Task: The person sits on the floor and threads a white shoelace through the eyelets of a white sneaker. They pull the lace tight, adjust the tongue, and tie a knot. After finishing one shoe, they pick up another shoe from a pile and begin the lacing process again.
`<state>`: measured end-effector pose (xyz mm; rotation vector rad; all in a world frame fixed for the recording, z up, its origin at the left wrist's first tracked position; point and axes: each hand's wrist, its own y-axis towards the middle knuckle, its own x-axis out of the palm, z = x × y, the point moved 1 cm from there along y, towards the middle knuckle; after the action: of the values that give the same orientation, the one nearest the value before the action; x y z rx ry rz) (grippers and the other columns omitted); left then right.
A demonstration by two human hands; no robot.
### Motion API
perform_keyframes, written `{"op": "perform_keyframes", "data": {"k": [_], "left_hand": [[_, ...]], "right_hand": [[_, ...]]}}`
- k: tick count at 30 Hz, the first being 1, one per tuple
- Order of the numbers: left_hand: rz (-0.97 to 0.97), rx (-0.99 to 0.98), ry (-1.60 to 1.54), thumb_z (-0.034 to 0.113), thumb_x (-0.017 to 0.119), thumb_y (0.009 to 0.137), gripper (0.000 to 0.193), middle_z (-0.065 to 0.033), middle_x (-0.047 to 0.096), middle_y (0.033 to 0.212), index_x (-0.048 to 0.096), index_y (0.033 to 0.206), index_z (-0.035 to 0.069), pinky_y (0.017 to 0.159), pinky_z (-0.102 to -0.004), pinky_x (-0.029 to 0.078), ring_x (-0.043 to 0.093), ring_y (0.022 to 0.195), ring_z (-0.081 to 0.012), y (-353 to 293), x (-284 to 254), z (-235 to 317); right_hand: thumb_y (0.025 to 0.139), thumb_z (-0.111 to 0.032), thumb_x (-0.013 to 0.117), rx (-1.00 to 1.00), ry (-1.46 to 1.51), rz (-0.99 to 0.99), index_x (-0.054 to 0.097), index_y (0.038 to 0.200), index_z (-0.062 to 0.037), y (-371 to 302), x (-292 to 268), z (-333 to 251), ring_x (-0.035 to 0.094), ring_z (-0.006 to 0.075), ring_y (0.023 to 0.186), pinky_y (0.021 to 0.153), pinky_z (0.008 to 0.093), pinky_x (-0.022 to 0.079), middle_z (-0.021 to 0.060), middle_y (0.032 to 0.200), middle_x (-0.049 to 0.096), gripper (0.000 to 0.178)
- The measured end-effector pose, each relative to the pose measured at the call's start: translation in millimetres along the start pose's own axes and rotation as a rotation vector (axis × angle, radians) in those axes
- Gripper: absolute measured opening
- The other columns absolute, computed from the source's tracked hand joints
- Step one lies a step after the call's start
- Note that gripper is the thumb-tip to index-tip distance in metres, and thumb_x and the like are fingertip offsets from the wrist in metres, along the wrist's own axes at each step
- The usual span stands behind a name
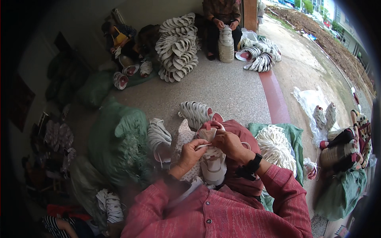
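A white and beige shoe (213, 168) with a pink-red lining rests on my lap, toe toward me. My left hand (189, 156) lies at the left of its tongue, thumb and finger pinching a white shoelace (204, 146). My right hand (231, 146) is closed over the eyelet area at the shoe's right side. A loop of lace shows beside its fingers; what the fingertips grip is hidden. Just beyond the shoe lies a nested row of white shoe uppers (194, 113). More stacked uppers (158, 137) stand to the left of my knees.
A large bundle of white laces (276, 148) lies on green sacking at my right. Bulging green sacks (119, 139) stand at left. Farther off, two seated people (223, 18) handle shoes near a tall pile of uppers (177, 47). Another person sits at far right.
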<state>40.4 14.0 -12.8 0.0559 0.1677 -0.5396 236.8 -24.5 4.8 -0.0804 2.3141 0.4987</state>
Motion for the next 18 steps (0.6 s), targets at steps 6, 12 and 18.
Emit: {"op": "perform_keyframes", "data": {"k": [6,12,18], "left_hand": [[0.107,0.216,0.232,0.007,0.068,0.09,0.014,0.0024,0.066,0.085,0.068,0.103,0.001,0.068,-0.0208,0.049,0.058,0.077,-0.0041,-3.4,-11.2,16.2],[0.75,0.104,-0.264,0.014,0.068,0.092,0.014,0.0084,0.048,0.069,0.061,0.102,0.007,0.04,-0.0191,0.022,0.031,0.048,0.0013,-22.6,-124.0,4.8],[1.104,0.075,-0.389,0.02,0.07,0.092,0.017,0.0077,0.036,0.058,0.059,0.1,0.009,0.036,-0.0225,0.02,0.029,0.041,-0.0026,-90.8,-232.1,-15.5]], "right_hand": [[0.082,-0.006,0.068,-0.054,0.215,-0.097,0.07,0.089,-0.005,13.2,-22.4,1.7,0.065,0.026,0.084,0.072,0.0366,0.052,0.0082,0.092,0.066,0.007],[0.083,0.0,0.07,-0.026,0.282,-0.118,0.07,0.104,-0.0031,24.9,-44.7,5.1,0.065,0.0178,0.085,0.075,0.0311,0.053,0.0092,0.102,0.064,0.021],[0.09,-0.002,0.066,0.2,0.713,-0.038,0.069,0.105,-0.0017,26.1,-41.2,9.0,0.064,0.0147,0.092,0.078,0.0302,0.053,0.0051,0.109,0.061,0.015]]}}
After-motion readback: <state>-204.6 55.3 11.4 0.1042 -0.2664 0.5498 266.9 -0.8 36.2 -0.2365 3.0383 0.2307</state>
